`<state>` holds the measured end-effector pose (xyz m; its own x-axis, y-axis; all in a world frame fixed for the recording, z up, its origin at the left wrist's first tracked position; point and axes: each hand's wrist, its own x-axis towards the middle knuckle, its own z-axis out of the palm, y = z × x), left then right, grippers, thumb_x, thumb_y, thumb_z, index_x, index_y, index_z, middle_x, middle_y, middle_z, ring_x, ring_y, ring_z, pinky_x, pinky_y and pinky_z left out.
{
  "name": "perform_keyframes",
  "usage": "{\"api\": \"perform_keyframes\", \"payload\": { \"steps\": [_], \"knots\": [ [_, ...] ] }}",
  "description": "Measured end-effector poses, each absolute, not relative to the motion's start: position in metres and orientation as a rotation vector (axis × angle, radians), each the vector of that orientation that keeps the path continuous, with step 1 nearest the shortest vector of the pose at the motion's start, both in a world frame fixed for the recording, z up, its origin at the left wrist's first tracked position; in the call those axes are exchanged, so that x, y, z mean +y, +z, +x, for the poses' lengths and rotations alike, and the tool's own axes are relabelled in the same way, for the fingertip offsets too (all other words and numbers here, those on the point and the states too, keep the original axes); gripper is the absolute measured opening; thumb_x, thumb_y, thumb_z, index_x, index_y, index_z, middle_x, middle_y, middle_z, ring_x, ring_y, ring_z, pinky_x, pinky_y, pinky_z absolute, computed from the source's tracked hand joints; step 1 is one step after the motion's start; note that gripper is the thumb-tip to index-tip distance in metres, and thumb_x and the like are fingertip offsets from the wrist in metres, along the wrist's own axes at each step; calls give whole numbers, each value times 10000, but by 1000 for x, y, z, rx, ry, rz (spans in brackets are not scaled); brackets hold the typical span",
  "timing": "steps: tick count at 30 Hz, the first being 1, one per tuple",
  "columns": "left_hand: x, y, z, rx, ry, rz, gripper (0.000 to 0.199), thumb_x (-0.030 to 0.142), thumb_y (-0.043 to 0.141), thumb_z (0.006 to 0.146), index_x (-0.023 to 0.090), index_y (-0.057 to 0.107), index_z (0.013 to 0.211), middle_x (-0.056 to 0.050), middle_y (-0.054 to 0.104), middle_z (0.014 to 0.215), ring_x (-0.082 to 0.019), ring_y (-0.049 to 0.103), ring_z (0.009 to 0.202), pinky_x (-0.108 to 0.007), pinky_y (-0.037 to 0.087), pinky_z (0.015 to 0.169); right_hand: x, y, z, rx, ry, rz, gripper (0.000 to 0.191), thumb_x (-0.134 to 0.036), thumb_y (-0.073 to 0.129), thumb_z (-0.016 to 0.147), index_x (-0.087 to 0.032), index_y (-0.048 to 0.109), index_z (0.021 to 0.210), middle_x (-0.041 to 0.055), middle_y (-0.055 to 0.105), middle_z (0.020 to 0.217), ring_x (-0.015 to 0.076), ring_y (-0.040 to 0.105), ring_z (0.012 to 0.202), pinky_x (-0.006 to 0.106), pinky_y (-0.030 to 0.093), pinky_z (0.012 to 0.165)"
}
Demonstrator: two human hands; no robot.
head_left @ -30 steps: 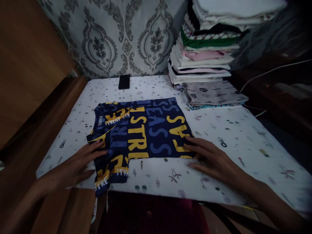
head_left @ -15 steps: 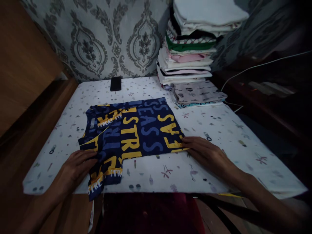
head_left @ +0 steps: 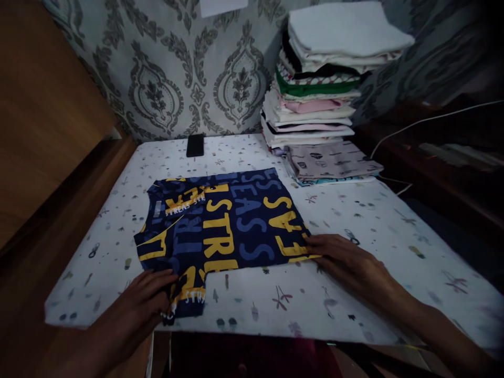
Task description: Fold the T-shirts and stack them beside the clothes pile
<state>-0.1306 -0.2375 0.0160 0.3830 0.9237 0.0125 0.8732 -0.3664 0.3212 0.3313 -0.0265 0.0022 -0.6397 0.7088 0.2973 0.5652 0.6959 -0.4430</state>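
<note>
A navy shirt [head_left: 252, 226] printed with yellow and blue letters lies on the white patterned tabletop cloth [head_left: 271, 294], partly folded, its neckline to the left and its hem to the right. My left hand [head_left: 144, 296] grips the near sleeve, fingers closed over the fabric by the table's front edge. At the hem's near corner, my right hand [head_left: 350, 262] has its fingers pressed together on the cloth, the thumb side low against the table. A small pale label shows inside the neckline.
A tall stack of folded clothes [head_left: 315, 113] stands at the back right, with a grey printed folded garment [head_left: 334, 159] at its front. A black phone [head_left: 195, 145] lies near the wall. Wooden furniture [head_left: 47, 121] borders the left side, and a white cable [head_left: 429, 118] runs at right.
My left hand has moved along the sleeve toward the table's front edge, and the sleeve end that hung lower is drawn in. My right hand stays at the hem corner. The view has shifted slightly.
</note>
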Motion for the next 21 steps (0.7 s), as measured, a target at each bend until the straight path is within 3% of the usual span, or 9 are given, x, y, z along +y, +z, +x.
{"api": "perform_keyframes", "payload": {
  "steps": [5, 7, 10, 13, 16, 21],
  "knots": [
    [-200, 60, -149, 1501, 386, 1925, 203, 392, 503, 945, 290, 674, 985, -46, 728, 1053, -221, 668, 979, -337, 560, 844, -12, 7, 330, -2375, 717, -1080, 337, -547, 485, 950, -339, 720, 1073, 51, 735, 1142, 268, 711, 1022, 402, 627, 846],
    [-164, 80, -156, 1495, 410, 1630, 244, 464, 561, 919, 240, 657, 914, -20, 691, 845, -178, 650, 789, -268, 543, 700, -1, 13, 323, -2270, 947, -1235, 413, -608, 516, 917, -279, 725, 1056, 73, 745, 1079, 268, 721, 923, 381, 619, 772],
    [-108, 88, -164, 1693, 834, 1137, 406, 589, 695, 776, 203, 595, 853, 18, 581, 688, -126, 549, 597, -201, 438, 503, 16, 20, 308, -2101, 1196, -1433, 516, -691, 557, 851, -212, 723, 950, 73, 742, 856, 239, 688, 726, 334, 565, 623],
    [-81, 71, -167, 1736, 965, 721, 477, 627, 686, 756, 195, 583, 931, -14, 615, 739, -141, 575, 604, -221, 457, 508, 27, 22, 297, -1996, 1263, -1466, 555, -734, 605, 783, -201, 716, 896, 73, 727, 793, 227, 661, 702, 314, 521, 589],
    [-85, 54, -173, 1729, 968, 717, 507, 639, 660, 765, 195, 593, 999, -26, 627, 803, -146, 594, 651, -229, 472, 545, 29, 26, 295, -2022, 1241, -1504, 539, -713, 589, 803, -208, 716, 942, 84, 736, 827, 234, 659, 711, 328, 505, 596],
    [-86, 50, -170, 2063, 812, 1395, 455, 569, 598, 821, 226, 572, 1119, -17, 617, 857, -189, 584, 725, -284, 478, 620, 30, 45, 264, -2196, 564, -1489, 337, -510, 569, 876, -226, 716, 981, 104, 733, 931, 265, 662, 797, 360, 497, 648]
  ]
}}
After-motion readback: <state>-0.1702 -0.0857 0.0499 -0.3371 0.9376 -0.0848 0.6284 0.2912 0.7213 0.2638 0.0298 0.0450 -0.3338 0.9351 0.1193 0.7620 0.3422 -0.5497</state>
